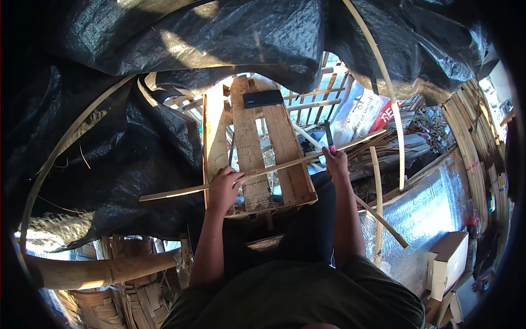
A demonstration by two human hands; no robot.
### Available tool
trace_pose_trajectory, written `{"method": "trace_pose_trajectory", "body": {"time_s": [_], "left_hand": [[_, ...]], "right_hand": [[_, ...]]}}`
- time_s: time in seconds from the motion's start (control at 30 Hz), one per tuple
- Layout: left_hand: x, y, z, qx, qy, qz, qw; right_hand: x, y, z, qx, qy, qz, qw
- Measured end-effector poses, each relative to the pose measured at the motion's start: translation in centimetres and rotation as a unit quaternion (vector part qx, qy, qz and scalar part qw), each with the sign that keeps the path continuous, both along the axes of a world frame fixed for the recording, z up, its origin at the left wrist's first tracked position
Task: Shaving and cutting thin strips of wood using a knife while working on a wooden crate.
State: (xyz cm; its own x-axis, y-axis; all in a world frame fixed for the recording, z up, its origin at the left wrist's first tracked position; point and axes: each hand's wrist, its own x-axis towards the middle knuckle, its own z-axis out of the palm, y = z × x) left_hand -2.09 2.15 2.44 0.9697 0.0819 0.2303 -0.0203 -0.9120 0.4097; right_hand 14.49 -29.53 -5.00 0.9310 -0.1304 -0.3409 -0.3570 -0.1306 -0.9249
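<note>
A long, thin bamboo strip (282, 165) lies slantwise over a slatted wooden bench (249, 137), its right end higher in view. My left hand (223, 189) is closed on the strip near the bench's left side, fingers over the top. Beyond the bench's right edge, my right hand (336, 163) is closed round the pink handle of a knife (329, 134), whose dark blade points up and away. The strip passes right at this hand; whether its fingers also press on the strip is hard to see. A dark phone (263, 98) rests on the bench's far end.
Black plastic sheeting (126, 148) hangs at the left and overhead, with bent bamboo poles (383, 71) across it. Right of the bench are a printed sack (364, 112), upright bamboo sticks (377, 203), a silvery sheet (424, 214) and a cardboard box (446, 263). A thick bamboo pole (109, 268) lies lower left.
</note>
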Motion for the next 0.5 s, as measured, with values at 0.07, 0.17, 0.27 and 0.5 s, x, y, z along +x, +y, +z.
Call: {"method": "trace_pose_trajectory", "body": {"time_s": [0.07,0.17,0.27,0.5], "left_hand": [[0.1,0.0,-0.3,-0.025,0.007,0.005,1.0],[-0.1,-0.6,-0.1,-0.021,0.008,0.006,1.0],[-0.4,-1.2,0.6,-0.016,0.006,-0.003,1.0],[0.7,-2.6,-1.0,-0.058,-0.003,0.017,0.998]], "right_hand": [[0.4,-0.3,-0.1,0.007,-0.042,0.01,0.999],[0.3,-0.6,0.1,0.008,-0.015,-0.018,1.0],[0.1,-0.5,0.1,-0.007,0.013,-0.016,1.0],[1.7,0.5,-0.6,-0.051,-0.02,0.02,0.998]]}}
